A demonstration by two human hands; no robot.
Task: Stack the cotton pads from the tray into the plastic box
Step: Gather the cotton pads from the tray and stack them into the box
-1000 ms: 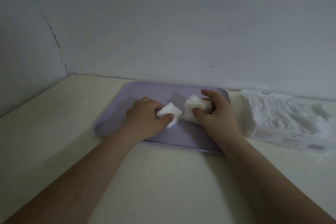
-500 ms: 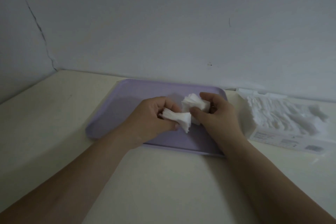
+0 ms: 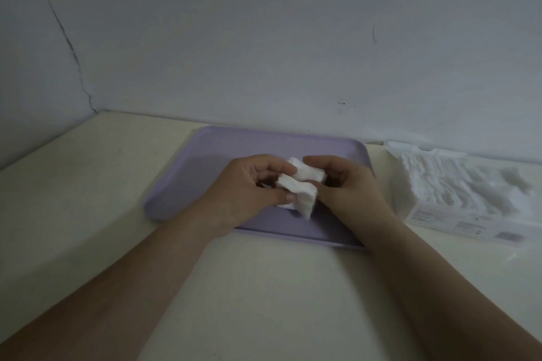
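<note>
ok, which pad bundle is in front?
The lower bundle, pinched by the left hand; it overlaps the upper bundle in the right hand.

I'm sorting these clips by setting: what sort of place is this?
Likely a plain indoor room used as a simple work spot: a cream table set in a corner of cracked white wall, with a tray and a box of cotton pads on it.
</note>
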